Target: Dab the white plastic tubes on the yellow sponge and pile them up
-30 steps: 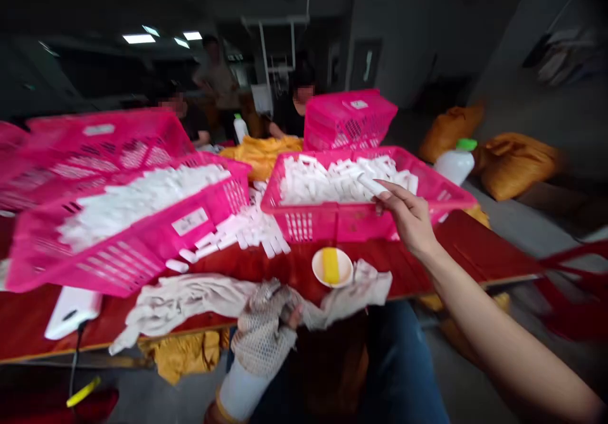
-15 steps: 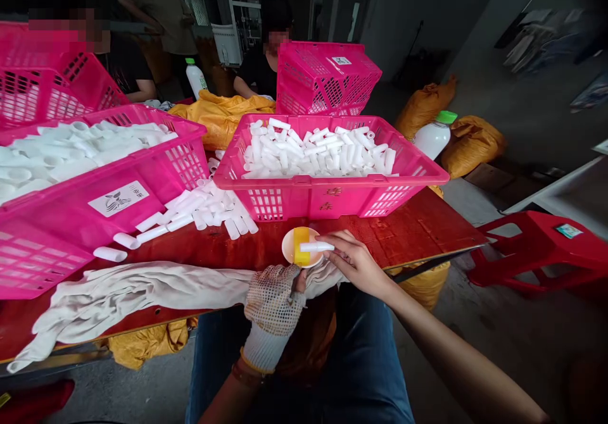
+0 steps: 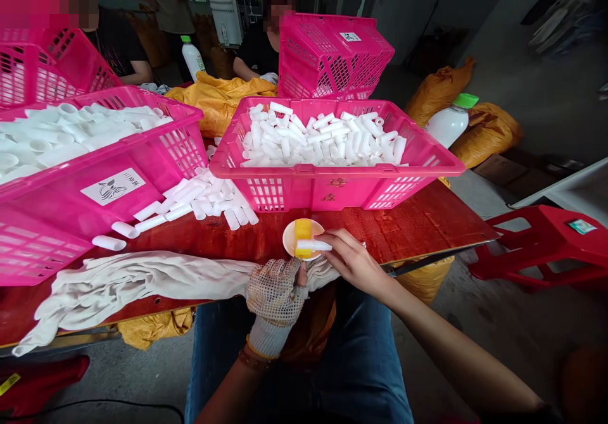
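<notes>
Two hands at a small white dish (image 3: 290,240): the right hand (image 3: 355,262) pinches a white plastic tube (image 3: 313,245) over a yellow sponge (image 3: 303,229).
Fingers and thumb close on the tube's right end; its long axis runs crosswise, leftward from the grip, across the dish. The gloved left hand (image 3: 275,292) sits just below the dish on a white cloth (image 3: 142,278), its fingers bunched; whether they hold anything is hidden.

Red table (image 3: 427,221) bearing pink baskets (image 3: 304,190)
</notes>
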`<control>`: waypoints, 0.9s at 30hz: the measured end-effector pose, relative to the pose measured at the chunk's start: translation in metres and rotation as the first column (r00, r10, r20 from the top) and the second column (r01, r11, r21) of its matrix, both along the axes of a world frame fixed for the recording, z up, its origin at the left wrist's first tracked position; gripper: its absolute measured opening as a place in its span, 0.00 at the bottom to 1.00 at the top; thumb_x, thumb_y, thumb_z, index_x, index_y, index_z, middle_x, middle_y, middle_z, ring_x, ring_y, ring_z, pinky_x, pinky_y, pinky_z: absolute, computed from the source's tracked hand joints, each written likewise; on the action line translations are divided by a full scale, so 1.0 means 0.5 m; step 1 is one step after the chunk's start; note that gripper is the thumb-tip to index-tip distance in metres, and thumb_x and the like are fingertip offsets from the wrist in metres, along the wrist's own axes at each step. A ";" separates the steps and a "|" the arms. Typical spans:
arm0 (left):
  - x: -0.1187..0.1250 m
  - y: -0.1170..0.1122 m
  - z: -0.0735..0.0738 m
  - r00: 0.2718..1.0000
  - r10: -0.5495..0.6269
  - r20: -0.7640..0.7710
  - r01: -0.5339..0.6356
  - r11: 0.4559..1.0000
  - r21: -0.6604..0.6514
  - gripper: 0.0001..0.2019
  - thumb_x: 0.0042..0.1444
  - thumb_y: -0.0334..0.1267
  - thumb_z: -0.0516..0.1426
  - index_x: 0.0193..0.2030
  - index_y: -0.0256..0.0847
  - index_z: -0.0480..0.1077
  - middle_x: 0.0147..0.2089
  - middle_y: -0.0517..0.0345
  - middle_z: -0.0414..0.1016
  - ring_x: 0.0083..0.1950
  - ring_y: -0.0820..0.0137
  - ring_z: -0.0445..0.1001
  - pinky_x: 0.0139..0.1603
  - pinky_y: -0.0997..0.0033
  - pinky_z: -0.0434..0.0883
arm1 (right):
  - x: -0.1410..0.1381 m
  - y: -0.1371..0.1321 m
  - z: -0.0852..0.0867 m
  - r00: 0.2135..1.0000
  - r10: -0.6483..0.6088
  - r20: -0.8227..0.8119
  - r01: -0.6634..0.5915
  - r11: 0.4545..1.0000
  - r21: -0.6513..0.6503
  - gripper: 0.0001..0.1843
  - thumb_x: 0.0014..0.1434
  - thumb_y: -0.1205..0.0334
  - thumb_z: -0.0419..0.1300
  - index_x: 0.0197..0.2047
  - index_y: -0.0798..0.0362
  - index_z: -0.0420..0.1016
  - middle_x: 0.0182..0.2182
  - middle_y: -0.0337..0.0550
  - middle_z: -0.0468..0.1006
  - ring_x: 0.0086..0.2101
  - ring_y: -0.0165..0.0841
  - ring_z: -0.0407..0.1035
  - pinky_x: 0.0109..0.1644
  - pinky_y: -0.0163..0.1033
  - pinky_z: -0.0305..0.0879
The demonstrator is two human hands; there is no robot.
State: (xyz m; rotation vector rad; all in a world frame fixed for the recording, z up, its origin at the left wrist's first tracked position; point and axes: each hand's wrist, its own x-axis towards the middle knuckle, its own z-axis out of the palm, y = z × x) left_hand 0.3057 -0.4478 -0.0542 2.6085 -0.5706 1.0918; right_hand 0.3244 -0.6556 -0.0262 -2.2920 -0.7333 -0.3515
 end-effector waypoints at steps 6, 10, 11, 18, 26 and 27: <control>-0.002 -0.001 0.005 0.998 0.006 -0.064 -0.001 0.997 0.074 0.10 0.65 0.39 0.57 0.33 0.42 0.76 0.28 0.56 0.78 0.31 0.64 0.74 0.36 0.60 0.63 | -0.002 0.000 0.005 0.994 -0.002 0.105 0.018 0.988 -0.152 0.20 0.71 0.66 0.52 0.64 0.50 0.67 0.52 0.54 0.76 0.53 0.45 0.71 0.58 0.55 0.72; 0.000 -0.004 0.007 0.999 0.002 -0.048 0.002 0.996 0.090 0.10 0.64 0.37 0.57 0.33 0.41 0.76 0.28 0.56 0.78 0.30 0.64 0.73 0.36 0.60 0.63 | 0.001 -0.003 0.003 0.983 0.028 0.179 0.015 0.972 -0.233 0.22 0.71 0.69 0.52 0.65 0.50 0.67 0.52 0.55 0.76 0.51 0.45 0.72 0.56 0.54 0.73; 0.001 -0.005 0.007 0.999 0.003 -0.044 0.001 0.996 0.089 0.10 0.64 0.37 0.57 0.32 0.40 0.76 0.27 0.56 0.77 0.30 0.64 0.73 0.36 0.60 0.63 | 0.002 -0.005 0.003 0.981 0.040 0.189 0.009 0.967 -0.256 0.22 0.71 0.69 0.51 0.66 0.50 0.66 0.52 0.55 0.76 0.51 0.45 0.72 0.56 0.54 0.73; 0.006 -0.011 -0.010 0.999 0.013 0.046 -0.013 1.000 0.011 0.07 0.62 0.35 0.59 0.34 0.39 0.77 0.28 0.57 0.77 0.30 0.65 0.73 0.36 0.61 0.66 | 0.000 -0.014 0.020 0.979 0.138 0.149 -0.062 0.902 -0.428 0.25 0.70 0.72 0.52 0.68 0.56 0.63 0.51 0.55 0.75 0.53 0.45 0.71 0.61 0.56 0.71; 0.012 -0.007 -0.023 1.000 -0.014 0.025 0.014 1.000 0.018 0.06 0.62 0.34 0.58 0.34 0.40 0.75 0.25 0.59 0.74 0.27 0.64 0.72 0.33 0.60 0.64 | 0.000 -0.004 0.014 0.976 0.075 0.203 0.015 0.913 -0.408 0.21 0.69 0.72 0.53 0.64 0.59 0.66 0.53 0.57 0.75 0.54 0.44 0.73 0.62 0.54 0.72; 0.013 -0.007 -0.026 0.999 -0.013 0.044 0.012 1.000 0.014 0.06 0.62 0.34 0.58 0.34 0.40 0.75 0.25 0.59 0.75 0.28 0.64 0.72 0.33 0.59 0.64 | -0.001 -0.003 0.015 0.973 0.096 0.208 0.006 0.897 -0.443 0.21 0.69 0.74 0.53 0.64 0.60 0.66 0.53 0.58 0.75 0.53 0.45 0.73 0.63 0.56 0.71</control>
